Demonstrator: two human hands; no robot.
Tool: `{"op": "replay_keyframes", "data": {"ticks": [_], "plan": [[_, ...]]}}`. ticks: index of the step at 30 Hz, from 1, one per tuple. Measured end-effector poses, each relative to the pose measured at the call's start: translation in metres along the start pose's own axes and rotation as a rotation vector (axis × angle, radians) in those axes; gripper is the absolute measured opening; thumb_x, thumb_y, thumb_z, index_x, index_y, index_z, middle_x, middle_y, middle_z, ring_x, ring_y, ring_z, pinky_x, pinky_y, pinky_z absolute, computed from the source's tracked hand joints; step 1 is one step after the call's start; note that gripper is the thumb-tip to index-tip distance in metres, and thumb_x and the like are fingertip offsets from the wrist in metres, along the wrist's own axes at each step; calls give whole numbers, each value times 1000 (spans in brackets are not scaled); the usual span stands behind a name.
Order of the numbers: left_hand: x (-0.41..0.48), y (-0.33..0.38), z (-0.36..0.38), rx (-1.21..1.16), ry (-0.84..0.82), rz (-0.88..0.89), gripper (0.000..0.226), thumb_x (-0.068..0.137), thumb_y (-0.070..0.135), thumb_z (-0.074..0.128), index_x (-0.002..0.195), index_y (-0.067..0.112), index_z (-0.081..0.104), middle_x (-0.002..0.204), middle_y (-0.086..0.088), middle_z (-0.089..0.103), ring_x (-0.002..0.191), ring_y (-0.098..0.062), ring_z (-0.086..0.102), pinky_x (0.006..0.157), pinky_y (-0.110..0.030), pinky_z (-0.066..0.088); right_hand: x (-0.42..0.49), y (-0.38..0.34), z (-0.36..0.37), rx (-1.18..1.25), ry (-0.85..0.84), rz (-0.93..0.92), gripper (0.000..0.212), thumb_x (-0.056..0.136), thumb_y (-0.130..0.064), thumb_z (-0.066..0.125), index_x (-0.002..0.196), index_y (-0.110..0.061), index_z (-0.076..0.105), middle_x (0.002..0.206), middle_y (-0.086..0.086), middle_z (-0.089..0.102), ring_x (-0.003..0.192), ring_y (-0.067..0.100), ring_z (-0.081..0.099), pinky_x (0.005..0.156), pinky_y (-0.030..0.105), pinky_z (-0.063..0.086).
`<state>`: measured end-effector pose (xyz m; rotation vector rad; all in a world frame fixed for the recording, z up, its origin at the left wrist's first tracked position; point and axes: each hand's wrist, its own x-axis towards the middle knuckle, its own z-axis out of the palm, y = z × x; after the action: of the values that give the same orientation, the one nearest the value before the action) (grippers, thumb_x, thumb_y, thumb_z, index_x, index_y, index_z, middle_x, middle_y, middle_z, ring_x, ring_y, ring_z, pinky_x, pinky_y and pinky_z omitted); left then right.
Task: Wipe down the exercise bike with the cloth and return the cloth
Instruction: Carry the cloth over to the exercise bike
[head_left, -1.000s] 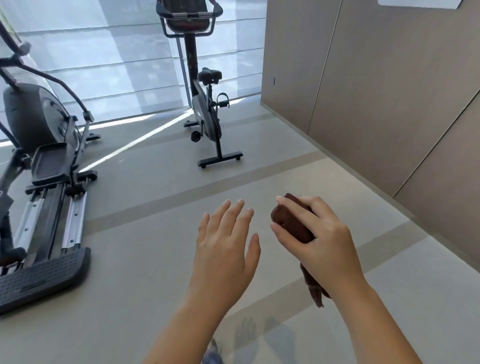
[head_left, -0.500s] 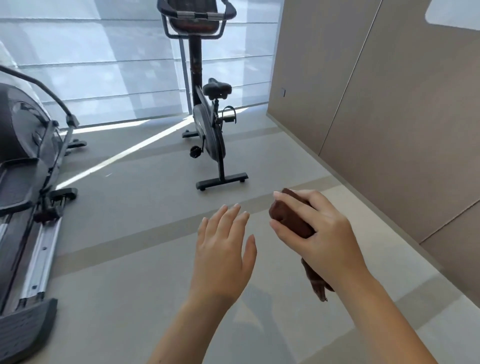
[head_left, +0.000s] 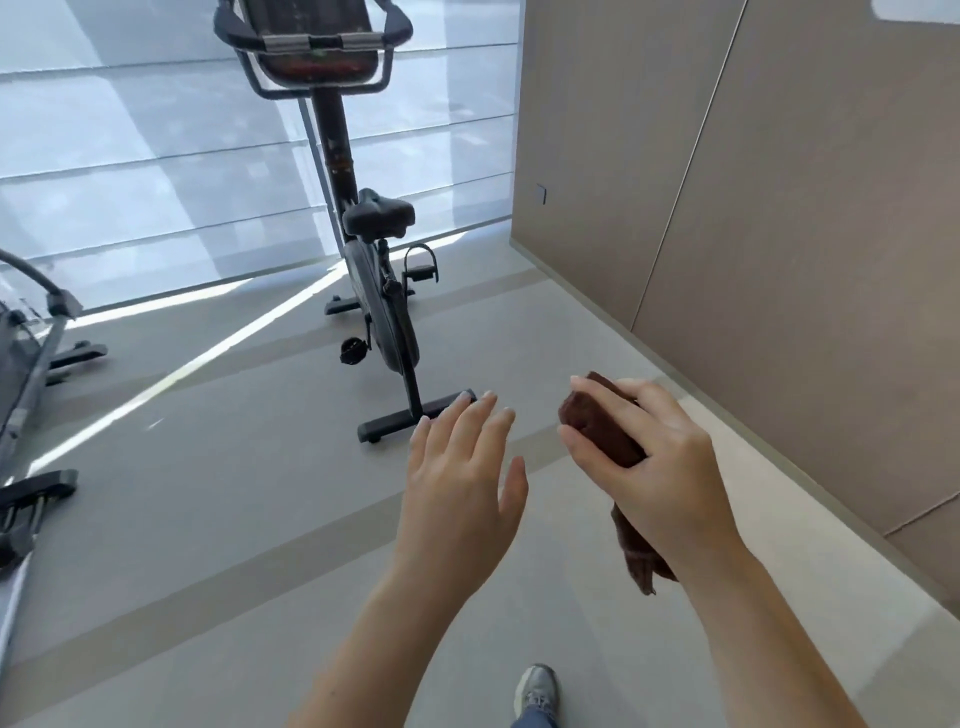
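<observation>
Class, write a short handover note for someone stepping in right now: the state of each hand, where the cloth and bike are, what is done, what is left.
Left hand: open, fingers straight, holding nothing.
Right hand: holds the bunched brown cloth, one end hanging below the hand.
Bike: upright on the floor ahead, by the window; neither hand touches it.
Done: cloth is in hand.
Left: wipe the bike down, then return the cloth; its place is not in view.
</observation>
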<state>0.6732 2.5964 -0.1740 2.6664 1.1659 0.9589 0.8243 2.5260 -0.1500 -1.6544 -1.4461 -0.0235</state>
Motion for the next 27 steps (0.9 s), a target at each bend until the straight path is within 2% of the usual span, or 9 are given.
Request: {"op": "replay_keyframes", "data": {"ticks": [5,7,10,13,17,19,24,27], "plan": [[118,13,55,-69,3,20,44,88,34,37,120,12,57,128,-8,57,124,-28,47,103,-44,24,97,76,-6,-61,25,-58,48,82,-49,54,116,-17,65,104,-2,60,91,14,60,81,15,46],[213,6,110,-89,-9,-31,43,88,33,38,119,12,57,128,-7,57,124,-27,47,103,-45,25,189,141,2,-47,16,-15,46,82,-48,55,115,-18,66,103,-1,61,90,15,60,79,18,47],[264,-13,142,-101,-23,-54,42,88,32,38,119,11,58,127,-7,57,123,-27,47,103,-46,27,243,180,21,-34,19,-10,44,83,-46,56,115,-18,66,104,0,61,91,14,60,80,18,47],[260,-20,144,-69,-8,-45,41,88,32,39,118,12,58,127,-7,57,123,-27,47,103,-48,31,242,187,25,-19,38,-34,43,83,-46,56,115,-18,65,104,0,60,92,12,58,83,9,43],[273,-31,156,-52,9,-21,41,87,31,39,117,11,59,125,-8,58,122,-27,48,103,-46,27,256,204,30,-37,68,-36,44,83,-45,56,113,-16,66,103,1,60,91,9,57,83,4,39],[312,-49,184,-75,-10,-17,41,87,31,39,117,11,58,125,-8,58,122,-28,48,103,-47,26,293,230,46,-48,66,-12,44,82,-46,55,113,-17,66,103,1,60,91,9,56,83,4,39],[423,-107,252,-174,-24,-64,43,88,33,39,120,11,57,127,-6,57,123,-23,43,100,-50,38,405,291,96,-97,46,15,43,80,-47,56,113,-22,67,105,-4,60,92,7,56,81,12,43],[483,-139,273,-164,-20,-76,43,88,33,38,120,12,58,127,-6,57,123,-25,45,99,-52,40,470,310,122,-103,29,25,43,79,-47,56,113,-22,67,104,-5,60,91,6,56,81,11,42]]}}
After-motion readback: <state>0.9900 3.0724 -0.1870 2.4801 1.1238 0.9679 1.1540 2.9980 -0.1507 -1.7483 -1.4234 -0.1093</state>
